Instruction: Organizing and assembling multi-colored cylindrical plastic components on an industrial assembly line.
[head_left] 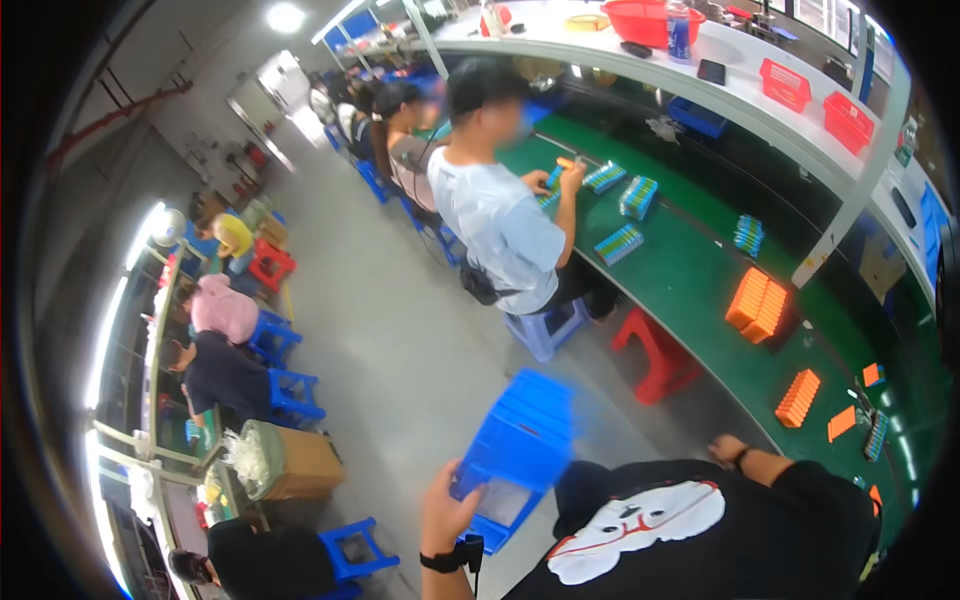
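Note:
My left hand (449,512), wearing a dark wristband, is closed around the edge of a blue plastic stool (525,425). The stool is tilted and held off to the left of my body, its far edge smeared by motion. Through its open side, a pale patch of floor shows. My right hand (732,450) is beside the near edge of the green worktable (700,330). Its fingers are too small and partly turned away to read. Closest to it on the table is a row of orange cylindrical cells (797,398).
More orange blocks (757,304) and blue-green packs (638,197) lie along the table. A red stool (655,355) stands under its edge. Ahead, a co-worker in a light shirt (500,215) sits handling packs. A cardboard box (300,465) and blue stools (358,548) line the left side.

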